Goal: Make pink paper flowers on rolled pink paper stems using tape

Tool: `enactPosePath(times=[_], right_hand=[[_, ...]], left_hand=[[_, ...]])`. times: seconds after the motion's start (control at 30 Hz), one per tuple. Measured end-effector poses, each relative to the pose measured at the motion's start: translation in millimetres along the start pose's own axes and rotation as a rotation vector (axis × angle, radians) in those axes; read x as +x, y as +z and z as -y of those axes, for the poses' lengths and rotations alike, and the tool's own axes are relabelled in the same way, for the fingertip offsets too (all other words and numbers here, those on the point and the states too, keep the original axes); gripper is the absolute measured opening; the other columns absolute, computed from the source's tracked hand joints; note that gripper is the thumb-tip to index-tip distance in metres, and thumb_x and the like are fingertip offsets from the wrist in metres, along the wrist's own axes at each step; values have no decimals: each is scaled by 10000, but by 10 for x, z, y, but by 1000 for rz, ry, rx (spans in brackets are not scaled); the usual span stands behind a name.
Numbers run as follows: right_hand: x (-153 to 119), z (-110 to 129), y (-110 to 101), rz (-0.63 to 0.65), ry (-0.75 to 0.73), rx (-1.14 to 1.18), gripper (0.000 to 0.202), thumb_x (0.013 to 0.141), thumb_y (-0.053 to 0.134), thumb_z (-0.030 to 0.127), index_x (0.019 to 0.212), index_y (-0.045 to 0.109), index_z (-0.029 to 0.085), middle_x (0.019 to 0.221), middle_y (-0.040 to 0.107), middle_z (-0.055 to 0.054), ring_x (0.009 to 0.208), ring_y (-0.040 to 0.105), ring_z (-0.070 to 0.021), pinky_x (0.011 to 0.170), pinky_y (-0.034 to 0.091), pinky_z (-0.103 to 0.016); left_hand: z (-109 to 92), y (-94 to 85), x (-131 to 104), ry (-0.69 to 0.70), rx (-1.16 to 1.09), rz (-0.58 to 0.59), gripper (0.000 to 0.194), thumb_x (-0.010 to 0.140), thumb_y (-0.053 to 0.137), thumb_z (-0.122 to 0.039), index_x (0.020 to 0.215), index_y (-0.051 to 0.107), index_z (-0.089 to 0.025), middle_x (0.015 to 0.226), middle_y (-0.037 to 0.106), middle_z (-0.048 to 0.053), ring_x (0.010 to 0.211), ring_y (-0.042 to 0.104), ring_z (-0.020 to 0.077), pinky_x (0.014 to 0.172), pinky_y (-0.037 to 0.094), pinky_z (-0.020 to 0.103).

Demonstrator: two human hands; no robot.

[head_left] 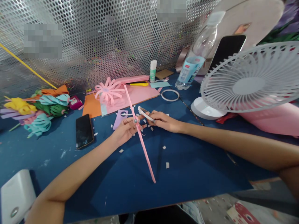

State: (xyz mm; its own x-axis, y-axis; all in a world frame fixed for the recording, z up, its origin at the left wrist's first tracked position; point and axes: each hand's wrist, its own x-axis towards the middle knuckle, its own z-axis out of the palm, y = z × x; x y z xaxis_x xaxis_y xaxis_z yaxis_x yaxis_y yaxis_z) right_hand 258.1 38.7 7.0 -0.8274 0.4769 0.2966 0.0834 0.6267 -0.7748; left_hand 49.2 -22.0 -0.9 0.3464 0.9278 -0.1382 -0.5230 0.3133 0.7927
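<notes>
My left hand (126, 130) pinches a long pink paper strip (146, 152) near its middle. The strip slants from the pink sheet down toward the table's front, and a small shiny round piece (135, 121) sits where my fingers grip it. My right hand (163, 120) is closed on a narrow white tape roll (147, 116), seen nearly edge-on beside the strip. Under my hands lie a purple paper piece (117, 120) and several small white scraps (164, 147). A pink paper-strip flower (106, 89) rests on the pink sheet (140, 94) behind.
To the left are paper flowers (42, 123), an orange sheet (91, 105) and a phone (84, 131). A yellow cutter (139, 84), glue stick (153, 71) and white ring (170, 95) lie farther back. A bottle (192, 65) and fan (249, 84) stand right.
</notes>
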Motion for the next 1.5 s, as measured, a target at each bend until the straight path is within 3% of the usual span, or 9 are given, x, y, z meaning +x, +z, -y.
enactPosePath(times=[0.3, 0.6, 0.7, 0.8, 0.9, 1.03, 1.23, 1.5], right_hand=[[-25, -46, -7, 62, -37, -30, 186, 857, 318, 244, 703, 412, 200, 643, 470, -1, 668, 412, -162, 737, 354, -338], [-24, -39, -1, 51, -78, 40, 158, 798, 320, 192, 658, 393, 204, 626, 463, -8, 636, 416, -152, 692, 367, -318], [-13, -5, 3, 90, -102, 99, 131, 768, 339, 164, 745, 466, 189, 668, 516, -10, 618, 468, -145, 677, 392, -307], [-9, 24, 15, 61, -129, 83, 175, 787, 381, 127, 893, 511, 177, 816, 601, -39, 760, 575, -166, 762, 429, -324], [-14, 37, 19, 9, -164, -70, 178, 866, 386, 124, 967, 524, 173, 925, 637, -66, 931, 571, -196, 918, 369, -386], [-16, 36, 11, 49, -151, -72, 206, 957, 343, 184, 970, 548, 162, 822, 620, -33, 812, 563, -164, 933, 337, -388], [-11, 31, 14, 53, -140, 34, 188, 928, 348, 164, 877, 529, 165, 798, 560, -15, 714, 554, -128, 836, 392, -322], [-15, 17, 6, 61, -165, -86, 185, 955, 348, 199, 883, 515, 168, 759, 568, -6, 747, 519, -143, 859, 334, -344]], left_hand=[[-6, 8, 5, -7, -3, -51, 128, 706, 820, -207, 711, 710, -143, 679, 683, -4, 597, 660, 100, 888, 561, 305], [-5, 10, -1, 4, 11, -46, 120, 712, 807, -210, 694, 701, -156, 612, 651, -20, 570, 635, 93, 879, 560, 300], [-12, 8, 0, 35, -17, -73, 134, 696, 820, -218, 691, 695, -170, 578, 627, -34, 583, 632, 93, 861, 563, 278], [-21, 1, 3, 50, -54, -135, 112, 734, 790, -203, 701, 685, -180, 611, 630, -40, 609, 632, 88, 886, 544, 271], [-28, -1, 3, 56, -82, -168, 112, 746, 779, -190, 703, 676, -178, 686, 655, -34, 623, 627, 79, 885, 532, 257], [-35, 15, -3, 56, -101, -138, 135, 721, 803, -191, 704, 670, -167, 693, 644, -33, 614, 609, 73, 848, 537, 243], [-40, 37, -10, 64, -115, -116, 144, 716, 808, -178, 699, 668, -148, 675, 629, -31, 600, 603, 66, 822, 550, 236], [-39, 25, -3, 58, -109, -139, 111, 737, 784, -163, 708, 677, -155, 782, 682, -16, 612, 624, 64, 813, 555, 233]])
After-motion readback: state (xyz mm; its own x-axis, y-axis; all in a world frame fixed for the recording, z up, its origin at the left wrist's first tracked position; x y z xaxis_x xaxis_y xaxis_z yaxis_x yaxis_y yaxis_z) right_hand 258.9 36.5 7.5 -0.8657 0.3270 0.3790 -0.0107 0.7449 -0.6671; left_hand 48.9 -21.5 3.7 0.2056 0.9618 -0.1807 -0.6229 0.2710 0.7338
